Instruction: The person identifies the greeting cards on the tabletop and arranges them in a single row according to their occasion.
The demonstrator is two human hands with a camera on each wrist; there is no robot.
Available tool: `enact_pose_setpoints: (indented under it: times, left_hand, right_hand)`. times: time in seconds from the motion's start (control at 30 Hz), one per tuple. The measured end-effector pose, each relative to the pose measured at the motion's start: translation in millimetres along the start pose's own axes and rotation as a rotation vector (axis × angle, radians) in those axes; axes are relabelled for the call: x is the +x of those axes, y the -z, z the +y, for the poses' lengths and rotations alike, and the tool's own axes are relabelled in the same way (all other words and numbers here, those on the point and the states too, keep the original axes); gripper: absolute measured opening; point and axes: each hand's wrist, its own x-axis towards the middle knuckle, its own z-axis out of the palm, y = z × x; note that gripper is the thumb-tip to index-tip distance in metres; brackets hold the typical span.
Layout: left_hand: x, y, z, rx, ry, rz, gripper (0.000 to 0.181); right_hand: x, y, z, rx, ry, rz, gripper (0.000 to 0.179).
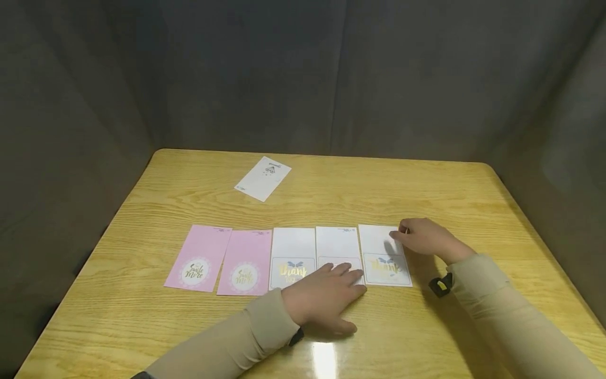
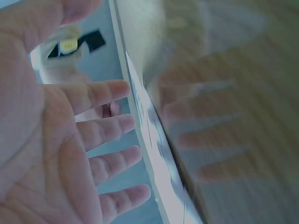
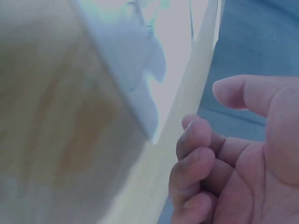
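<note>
Fingers spread, my left hand [image 1: 326,297] hovers over or touches the lower part of the middle white card [image 1: 338,243]; contact is hard to tell. It holds nothing, and the left wrist view shows its bare palm and straight fingers. My right hand [image 1: 428,238] is at the upper right corner of the rightmost white "Thank" card [image 1: 379,239]. Its fingers curl loosely, with the thumb apart and nothing between them in the right wrist view. Left of the middle card lies another white "thank you" card [image 1: 293,243], partly behind my left hand.
Two pink "Smile More" cards, the outer one [image 1: 203,245] and the inner one [image 1: 248,247], continue the row leftward. Farther back, a white printed card [image 1: 263,179] lies askew on the wooden table [image 1: 402,189]. Dark grey curtains [image 1: 303,79] enclose the table's back and sides.
</note>
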Motion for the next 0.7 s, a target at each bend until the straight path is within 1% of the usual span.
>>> enact_pose_setpoints:
  times: [0.13, 0.23, 0.33, 0.43, 0.53, 0.7]
  left_hand:
    - [5.8, -0.7, 9.7, 0.015, -0.026, -0.011, 0.072]
    - [10.6, -2.2, 15.0, 0.049, -0.039, -0.014, 0.073]
    - [14.4, -3.3, 17.6, 0.07, -0.033, -0.028, 0.076]
    - [17.9, -4.1, 18.7, 0.08, -0.013, -0.038, 0.076]
    - [20.8, -3.8, 19.2, 0.092, 0.004, -0.041, 0.077]
    - [23.7, -2.2, 20.9, 0.112, -0.004, -0.051, 0.076]
  right_hand:
    - [11.9, 6.2, -15.7, -0.04, 0.014, 0.006, 0.035]
    - [24.4, 12.1, -32.6, -0.059, 0.033, -0.003, 0.033]
    - [39.7, 18.0, -51.3, -0.079, 0.058, -0.02, 0.031]
    - [53.6, 22.4, -69.5, -0.103, 0.09, -0.032, 0.03]
    - [66.0, 22.1, -84.1, -0.135, 0.119, -0.038, 0.029]
    - [81.5, 15.1, -104.4, -0.18, 0.14, -0.058, 0.029]
